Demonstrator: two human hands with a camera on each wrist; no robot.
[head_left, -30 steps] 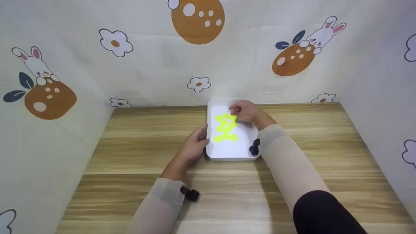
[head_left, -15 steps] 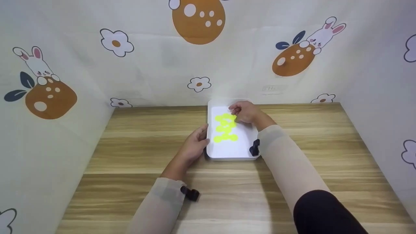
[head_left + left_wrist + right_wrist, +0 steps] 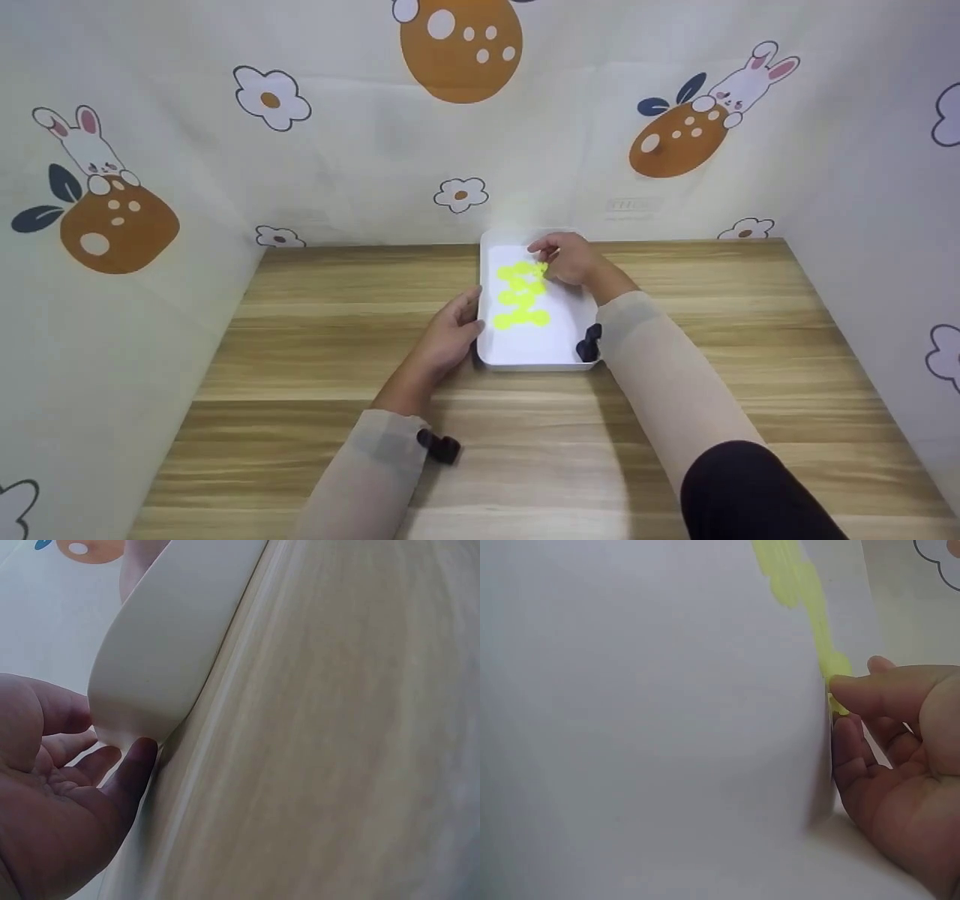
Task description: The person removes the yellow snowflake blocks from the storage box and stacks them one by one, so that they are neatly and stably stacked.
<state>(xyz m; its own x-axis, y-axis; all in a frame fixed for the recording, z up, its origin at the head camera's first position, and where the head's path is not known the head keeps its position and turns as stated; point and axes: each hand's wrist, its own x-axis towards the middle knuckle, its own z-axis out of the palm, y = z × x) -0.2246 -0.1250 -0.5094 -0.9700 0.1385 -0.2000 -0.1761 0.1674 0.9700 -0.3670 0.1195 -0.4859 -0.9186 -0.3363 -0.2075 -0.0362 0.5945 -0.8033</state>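
A shallow white tray [image 3: 517, 346] holds a cluster of flat, rounded bright yellow pieces [image 3: 517, 296]. My left hand [image 3: 450, 334] rests against the outside of the tray's left wall. In the left wrist view its thumb [image 3: 139, 765] and index finger touch the pale tray wall [image 3: 161, 652], with the other fingers loosely bent. My right hand [image 3: 570, 259] reaches into the tray at the cluster's upper right. Its thumb [image 3: 862, 694] and fingertips pinch a small yellow piece [image 3: 838, 701] in the right wrist view. The piece's exact kind cannot be told.
The tray stands on a wood-grain tabletop [image 3: 315, 322], close to a back wall of patterned cloth [image 3: 337, 172]. Cloth sides rise at left and right. A small black camera sits on each wrist, the right one [image 3: 589, 343] over the tray's right edge.
At the right fingertips, the upper right of the yellow cluster has changed shape and shows a small lobed bit. The left hand and the tray keep their places.
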